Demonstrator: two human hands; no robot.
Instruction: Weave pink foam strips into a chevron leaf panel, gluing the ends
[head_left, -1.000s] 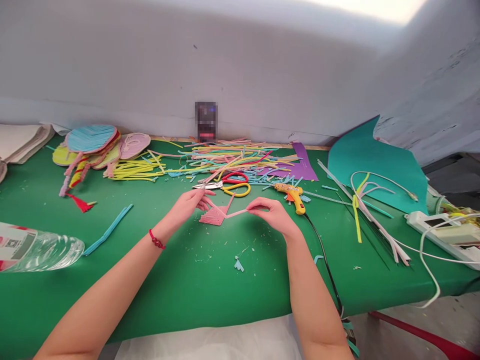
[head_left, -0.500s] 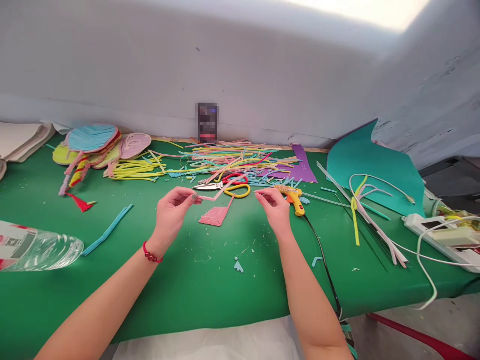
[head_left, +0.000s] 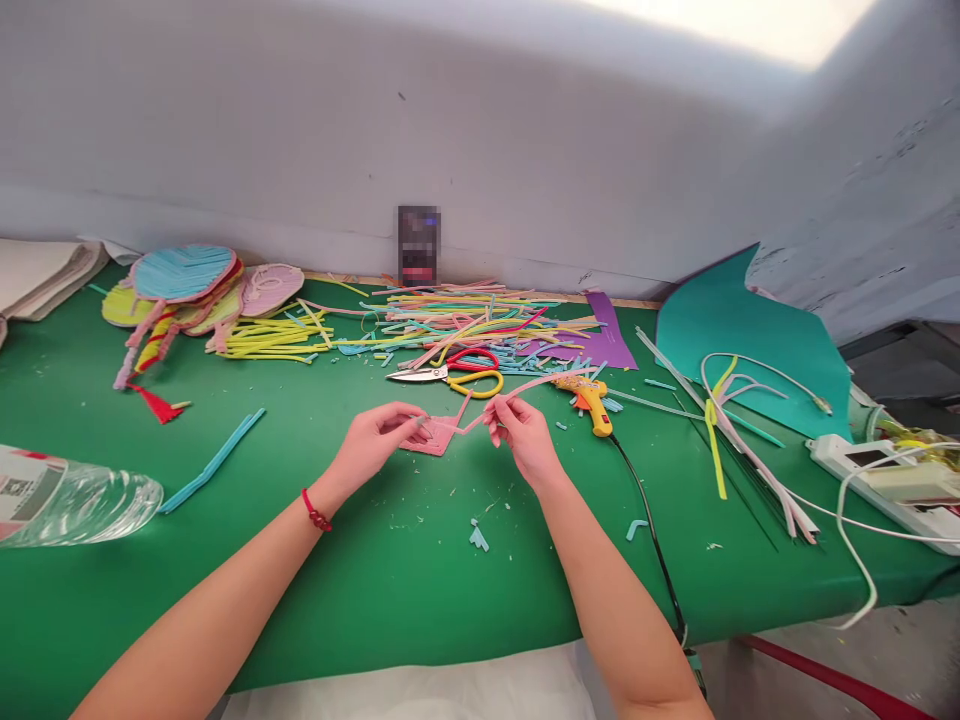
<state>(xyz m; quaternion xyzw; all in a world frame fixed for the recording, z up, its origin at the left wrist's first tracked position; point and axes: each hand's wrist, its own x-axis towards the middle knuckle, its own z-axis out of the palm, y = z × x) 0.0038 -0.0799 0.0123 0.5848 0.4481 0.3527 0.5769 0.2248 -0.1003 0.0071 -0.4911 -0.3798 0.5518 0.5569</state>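
A small pink woven piece lies on the green table between my hands. My left hand, with a red bracelet at the wrist, has its fingers closed on the piece's left edge. My right hand pinches a long pink strip that runs from the piece up and to the right. Just behind lie red-and-yellow scissors and a yellow glue gun.
A heap of coloured strips fills the back middle. Finished woven ovals sit back left, a plastic bottle at the left edge. A teal sheet, loose strips and a power strip lie right. The glue gun cord runs to the front edge.
Both hands came back down to the table and closer together. The pink strip, earlier stretched between raised hands, now trails up and right from my right hand.
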